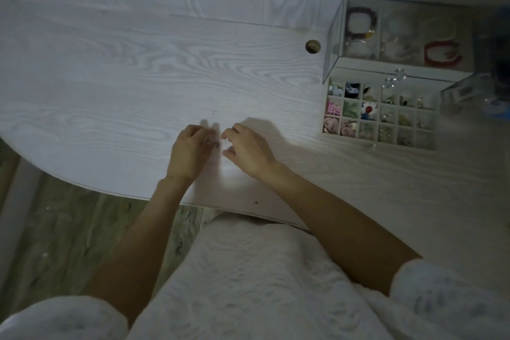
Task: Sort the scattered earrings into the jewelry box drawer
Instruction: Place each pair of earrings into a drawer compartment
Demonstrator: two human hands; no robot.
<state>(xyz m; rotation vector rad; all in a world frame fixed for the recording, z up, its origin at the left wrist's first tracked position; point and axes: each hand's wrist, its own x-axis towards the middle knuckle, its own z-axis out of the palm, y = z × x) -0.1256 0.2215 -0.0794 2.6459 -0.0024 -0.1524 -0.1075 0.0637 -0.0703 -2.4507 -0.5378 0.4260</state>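
Earrings [212, 142], tiny, sit pinched at her left hand [187, 153] fingertips; right hand [248, 150] hovers beside, loosely curled, empty. Better pinch firmly before carrying rightward to the drawer [380, 116].

The person wears a white, textured garment [248, 284] over the lap and fluffy white sleeves [441, 301] pushed up above the elbows, leaving both forearms [331, 215] bare. No rings or bracelets are discernible.

Two hands [190, 150] [248, 150], one jewelry box [397, 33], one open drawer [380, 113].
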